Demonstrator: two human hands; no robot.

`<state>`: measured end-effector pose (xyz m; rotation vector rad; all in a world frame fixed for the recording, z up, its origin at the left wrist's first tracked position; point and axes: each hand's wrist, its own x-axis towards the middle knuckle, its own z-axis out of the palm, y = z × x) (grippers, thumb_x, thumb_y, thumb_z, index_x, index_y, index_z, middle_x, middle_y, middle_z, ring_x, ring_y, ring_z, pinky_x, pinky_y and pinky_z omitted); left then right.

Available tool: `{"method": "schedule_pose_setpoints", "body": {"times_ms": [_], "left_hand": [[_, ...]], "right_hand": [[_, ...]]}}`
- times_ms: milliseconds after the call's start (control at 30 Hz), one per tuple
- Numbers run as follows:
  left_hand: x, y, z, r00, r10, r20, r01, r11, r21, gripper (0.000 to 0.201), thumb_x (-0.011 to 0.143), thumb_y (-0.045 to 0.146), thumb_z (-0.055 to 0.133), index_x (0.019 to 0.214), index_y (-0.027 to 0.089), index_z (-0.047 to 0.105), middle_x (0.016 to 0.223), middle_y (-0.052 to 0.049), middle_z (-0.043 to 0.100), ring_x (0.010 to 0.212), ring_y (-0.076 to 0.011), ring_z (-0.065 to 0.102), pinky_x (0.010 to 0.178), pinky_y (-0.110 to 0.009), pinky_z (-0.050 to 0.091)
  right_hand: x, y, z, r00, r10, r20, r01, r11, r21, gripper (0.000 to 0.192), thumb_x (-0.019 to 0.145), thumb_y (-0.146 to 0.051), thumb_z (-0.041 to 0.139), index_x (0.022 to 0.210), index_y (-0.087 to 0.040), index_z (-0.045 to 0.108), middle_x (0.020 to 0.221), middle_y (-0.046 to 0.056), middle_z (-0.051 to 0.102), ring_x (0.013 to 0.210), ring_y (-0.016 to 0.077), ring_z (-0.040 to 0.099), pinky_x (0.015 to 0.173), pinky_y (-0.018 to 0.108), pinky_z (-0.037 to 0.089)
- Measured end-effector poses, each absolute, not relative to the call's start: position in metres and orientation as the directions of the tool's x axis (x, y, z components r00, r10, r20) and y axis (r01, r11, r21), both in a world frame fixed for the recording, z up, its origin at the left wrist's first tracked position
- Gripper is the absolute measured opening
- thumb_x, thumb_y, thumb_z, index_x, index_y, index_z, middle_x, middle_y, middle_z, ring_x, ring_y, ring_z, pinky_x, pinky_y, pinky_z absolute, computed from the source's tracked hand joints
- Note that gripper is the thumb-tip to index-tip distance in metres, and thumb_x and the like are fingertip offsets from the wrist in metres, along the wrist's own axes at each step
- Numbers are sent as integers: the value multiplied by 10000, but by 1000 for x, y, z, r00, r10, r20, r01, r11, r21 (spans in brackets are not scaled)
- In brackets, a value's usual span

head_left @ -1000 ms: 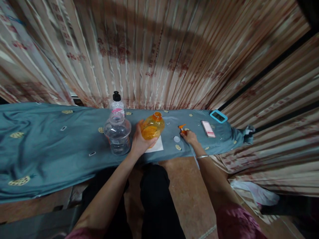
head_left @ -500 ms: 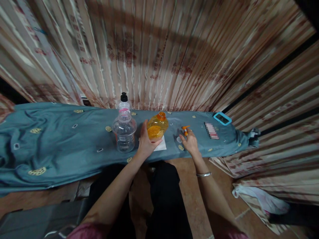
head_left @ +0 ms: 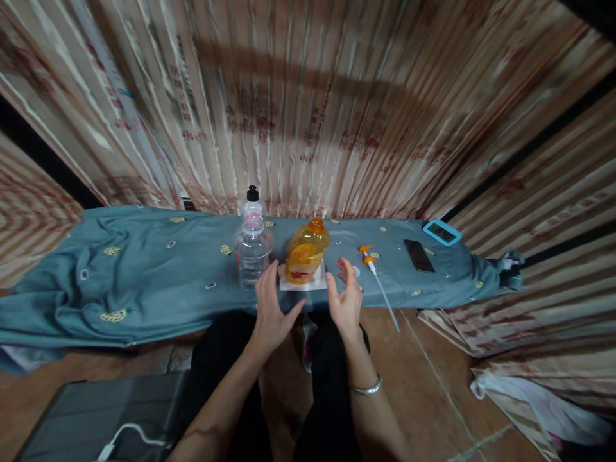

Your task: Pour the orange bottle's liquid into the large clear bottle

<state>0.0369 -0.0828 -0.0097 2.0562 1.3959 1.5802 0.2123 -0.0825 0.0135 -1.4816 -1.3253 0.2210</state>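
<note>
**Both hands open near the orange bottle at the table's front edge**

The orange bottle stands uncapped on a white pad close to the front edge of the table, with bare blue cloth to the far left. A clear bottle stands just beside it on the left; a pump nozzle lies to the right, its tube overhanging the edge. Striped curtains close in behind. The left hand and right hand hover either side, fingers spread, grasping nothing.
</note>
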Motion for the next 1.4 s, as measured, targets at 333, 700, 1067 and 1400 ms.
{"method": "schedule_pose_setpoints", "body": {"times_ms": [333,700,1067,1400], "left_hand": [[-2,-18,11,-371,824,427,369,-291,883,1319,548,321,921,1570,173,101,1646,-235,215,1545,-348,259,1274,-477,234],[0,-4,5,-487,807,333,410,-125,903,886,521,361,890,1286,192,476,1249,-129,656,1162,-324,663,1047,-486,529],[-4,-43,18,-420,840,343,355,-195,914,756,492,352,894,1142,178,549,1108,-84,669,1098,-295,660,1049,-488,524],[26,-95,57,-155,951,266,145,-244,959,726,486,437,883,1082,133,603,1050,-104,724,976,-286,713,936,-442,587]], "right_hand": [[174,-111,-20,195,848,492,572,309,-760,441,946,-458,604,1317,-223,559,1366,92,572,1195,234,595,1010,491,515],[158,-105,-34,40,970,239,429,199,-881,388,948,-461,604,1248,-215,594,1276,78,617,1088,196,630,942,433,547],[152,-101,-41,-28,999,-17,112,-14,-994,404,941,-464,615,1243,-196,592,1245,74,626,1057,193,640,909,422,559],[185,-110,-37,140,972,-190,-268,-148,-952,427,933,-477,622,1247,-190,591,1260,70,618,1085,214,633,923,435,553]]}}
